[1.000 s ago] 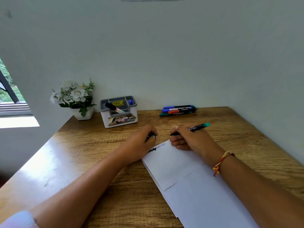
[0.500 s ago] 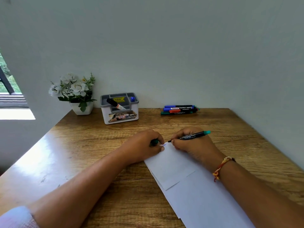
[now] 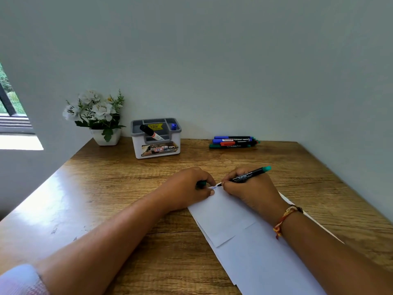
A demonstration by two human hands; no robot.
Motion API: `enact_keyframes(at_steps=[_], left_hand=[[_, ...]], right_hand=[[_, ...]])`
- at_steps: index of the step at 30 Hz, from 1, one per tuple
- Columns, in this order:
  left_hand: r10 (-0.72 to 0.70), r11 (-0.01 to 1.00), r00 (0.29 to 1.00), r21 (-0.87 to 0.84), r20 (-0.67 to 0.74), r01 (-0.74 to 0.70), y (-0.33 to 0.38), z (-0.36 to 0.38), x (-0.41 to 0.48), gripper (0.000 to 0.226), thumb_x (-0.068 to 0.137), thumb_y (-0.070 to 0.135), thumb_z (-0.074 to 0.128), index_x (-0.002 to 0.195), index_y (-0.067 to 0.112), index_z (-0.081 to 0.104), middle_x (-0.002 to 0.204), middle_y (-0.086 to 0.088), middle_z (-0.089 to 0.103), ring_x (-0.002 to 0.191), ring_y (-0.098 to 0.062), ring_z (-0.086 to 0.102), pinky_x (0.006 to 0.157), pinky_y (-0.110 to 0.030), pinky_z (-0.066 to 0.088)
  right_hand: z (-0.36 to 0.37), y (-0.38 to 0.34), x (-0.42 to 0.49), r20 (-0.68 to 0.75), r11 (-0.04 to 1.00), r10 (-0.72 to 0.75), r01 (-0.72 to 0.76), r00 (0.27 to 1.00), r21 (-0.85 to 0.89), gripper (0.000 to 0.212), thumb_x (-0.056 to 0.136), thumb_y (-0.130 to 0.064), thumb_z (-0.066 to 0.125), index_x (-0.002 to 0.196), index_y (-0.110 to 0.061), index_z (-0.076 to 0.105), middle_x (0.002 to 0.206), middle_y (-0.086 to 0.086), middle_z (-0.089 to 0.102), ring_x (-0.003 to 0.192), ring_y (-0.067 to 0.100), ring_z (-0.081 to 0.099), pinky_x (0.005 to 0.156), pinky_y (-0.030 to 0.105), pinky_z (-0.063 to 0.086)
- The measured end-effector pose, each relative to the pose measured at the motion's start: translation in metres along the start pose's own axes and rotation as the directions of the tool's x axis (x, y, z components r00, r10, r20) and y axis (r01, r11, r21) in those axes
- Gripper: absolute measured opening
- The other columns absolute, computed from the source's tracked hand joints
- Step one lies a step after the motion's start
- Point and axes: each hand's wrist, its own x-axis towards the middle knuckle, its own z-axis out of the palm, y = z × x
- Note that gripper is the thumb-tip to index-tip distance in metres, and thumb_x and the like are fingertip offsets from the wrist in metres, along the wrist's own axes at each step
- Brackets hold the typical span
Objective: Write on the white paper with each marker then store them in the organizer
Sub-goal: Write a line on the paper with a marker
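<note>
My right hand (image 3: pixel 253 190) grips a black marker with a teal end (image 3: pixel 251 173), its tip touching the top edge of the white paper (image 3: pixel 240 237). My left hand (image 3: pixel 187 188) holds the marker's green cap (image 3: pixel 201 184) and rests on the paper's top left corner. Some blue writing shows between my hands. The grey and white organizer (image 3: pixel 157 138) stands at the back, with a black marker (image 3: pixel 150 132) and a blue one (image 3: pixel 173 126) in it. Several more markers (image 3: pixel 234 142) lie together at the back right.
A white pot of white flowers (image 3: pixel 96 118) stands left of the organizer near the wall. The wooden table (image 3: pixel 102 199) ends at walls behind and to the right. A window is at the far left.
Both hands moved closer together at the paper's top edge. The marker tip came down onto the paper, and my left hand now covers most of the earlier writing.
</note>
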Motion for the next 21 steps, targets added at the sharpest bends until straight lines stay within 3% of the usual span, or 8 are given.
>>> enact_keyframes(at_steps=[4, 9, 21], left_hand=[[-0.006, 1.0, 1.0, -0.001, 0.012, 0.006, -0.0006, -0.0001, 0.0008, 0.027, 0.092, 0.039, 0.064, 0.119, 0.037, 0.066, 0.114, 0.012, 0.062, 0.101, -0.008, 0.056, 0.089, -0.035, 0.052], [-0.004, 1.0, 1.0, 0.004, 0.018, 0.004, -0.0002, -0.0008, 0.0009, 0.027, 0.093, 0.038, 0.063, 0.119, 0.036, 0.066, 0.115, 0.011, 0.062, 0.101, -0.008, 0.056, 0.089, -0.034, 0.051], [-0.013, 1.0, 1.0, 0.008, 0.026, 0.012, -0.0005, -0.0007, 0.0015, 0.027, 0.093, 0.039, 0.063, 0.119, 0.037, 0.065, 0.115, 0.012, 0.062, 0.101, -0.008, 0.056, 0.089, -0.033, 0.051]], right_hand=[[-0.0018, -0.0015, 0.0004, -0.009, 1.0, 0.021, -0.021, 1.0, -0.006, 0.006, 0.076, -0.019, 0.075, 0.072, -0.023, 0.077, 0.077, -0.009, 0.075, 0.073, 0.002, 0.067, 0.058, 0.015, 0.046], [-0.0005, -0.003, 0.0, -0.008, 0.999, 0.025, -0.025, 1.0, -0.031, 0.004, 0.078, -0.019, 0.075, 0.076, -0.022, 0.078, 0.079, -0.008, 0.075, 0.073, 0.002, 0.066, 0.051, 0.007, 0.042], [-0.0021, -0.0036, 0.0, -0.014, 0.999, 0.045, -0.045, 0.999, -0.021, 0.006, 0.076, -0.017, 0.074, 0.074, -0.02, 0.078, 0.077, -0.006, 0.075, 0.076, 0.007, 0.067, 0.061, 0.02, 0.047]])
